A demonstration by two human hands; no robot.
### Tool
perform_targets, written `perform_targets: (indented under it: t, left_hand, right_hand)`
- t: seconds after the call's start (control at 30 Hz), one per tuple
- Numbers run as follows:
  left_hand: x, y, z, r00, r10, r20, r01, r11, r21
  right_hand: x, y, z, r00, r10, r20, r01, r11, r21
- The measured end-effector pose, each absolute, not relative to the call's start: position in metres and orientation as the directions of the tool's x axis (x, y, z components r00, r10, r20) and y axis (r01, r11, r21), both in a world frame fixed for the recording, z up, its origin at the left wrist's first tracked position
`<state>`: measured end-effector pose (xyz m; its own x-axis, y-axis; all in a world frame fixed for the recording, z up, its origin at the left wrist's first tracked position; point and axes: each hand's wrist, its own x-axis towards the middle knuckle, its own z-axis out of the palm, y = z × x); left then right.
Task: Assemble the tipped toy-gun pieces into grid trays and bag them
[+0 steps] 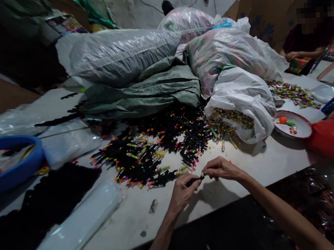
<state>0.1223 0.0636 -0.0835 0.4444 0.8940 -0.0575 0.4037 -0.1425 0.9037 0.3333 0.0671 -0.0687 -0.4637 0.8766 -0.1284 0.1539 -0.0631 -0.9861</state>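
Observation:
Both of my hands meet low over the white table, just in front of a pile. My left hand (pixel 183 192) pinches a small black plastic piece (pixel 191 182) between thumb and fingers. At its far end is a small pale tip (pixel 201 174), which my right hand (pixel 220 169) grips with closed fingertips. The exact shape of the piece is partly hidden by my fingers. Close beyond my hands lies a heap of black stick-like pieces (pixel 141 161) with bright coloured ends, mixed with small patterned tubes (pixel 183 170).
Large stuffed plastic bags (pixel 127 53) stand at the back. A white sack (pixel 239 93) spills patterned tubes. To the right are a red-rimmed plate (pixel 301 129) and a red bag (pixel 332 138); left, a blue basin (pixel 18 166) and clear plastic sleeves (pixel 74 226). Another person (pixel 310 40) sits back right.

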Motion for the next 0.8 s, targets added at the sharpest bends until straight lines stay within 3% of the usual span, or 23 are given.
perform_targets:
  t: [0.13, 0.27, 0.37, 0.47, 0.53, 0.6, 0.67, 0.73, 0.8]
  left_hand:
    - [0.122, 0.056, -0.083, 0.461, 0.879, -0.119, 0.429, -0.103, 0.897]
    - [0.101, 0.067, -0.073, 0.49, 0.869, -0.07, 0.562, -0.254, 0.787]
    - [0.077, 0.093, -0.062, 0.425, 0.904, -0.039, 0.777, -0.343, 0.528]
    - [0.078, 0.12, -0.059, 0.23, 0.972, 0.059, 0.953, -0.237, 0.188]
    - [0.099, 0.134, -0.064, 0.171, 0.983, 0.059, 0.98, -0.176, 0.09]
    - [0.125, 0.146, -0.072, 0.182, 0.983, -0.022, 0.978, -0.178, 0.108]
    - [0.146, 0.156, -0.08, 0.158, 0.984, -0.085, 0.971, -0.139, 0.193]
    - [0.154, 0.161, -0.086, 0.132, 0.983, -0.129, 0.961, -0.095, 0.259]
    - [0.151, 0.162, -0.089, 0.106, 0.981, -0.159, 0.908, -0.03, 0.417]
  right_hand:
    - [0.326, 0.053, -0.076, -0.492, 0.87, -0.015, 0.339, 0.176, -0.924]
    - [0.334, 0.059, -0.083, -0.405, 0.91, -0.092, 0.371, 0.071, -0.926]
    - [0.363, 0.082, -0.085, -0.104, 0.989, -0.11, 0.584, -0.029, -0.812]
    - [0.389, 0.106, -0.087, 0.197, 0.976, -0.087, 0.826, -0.213, -0.522]
    - [0.393, 0.117, -0.09, 0.254, 0.96, -0.117, 0.879, -0.279, -0.386]
    - [0.389, 0.121, -0.094, 0.263, 0.955, -0.136, 0.894, -0.294, -0.336]
    - [0.384, 0.119, -0.099, 0.262, 0.956, -0.131, 0.878, -0.293, -0.38]
    - [0.382, 0.113, -0.104, 0.241, 0.961, -0.135, 0.795, -0.275, -0.541]
    - [0.382, 0.105, -0.106, 0.206, 0.963, -0.176, 0.579, -0.265, -0.771]
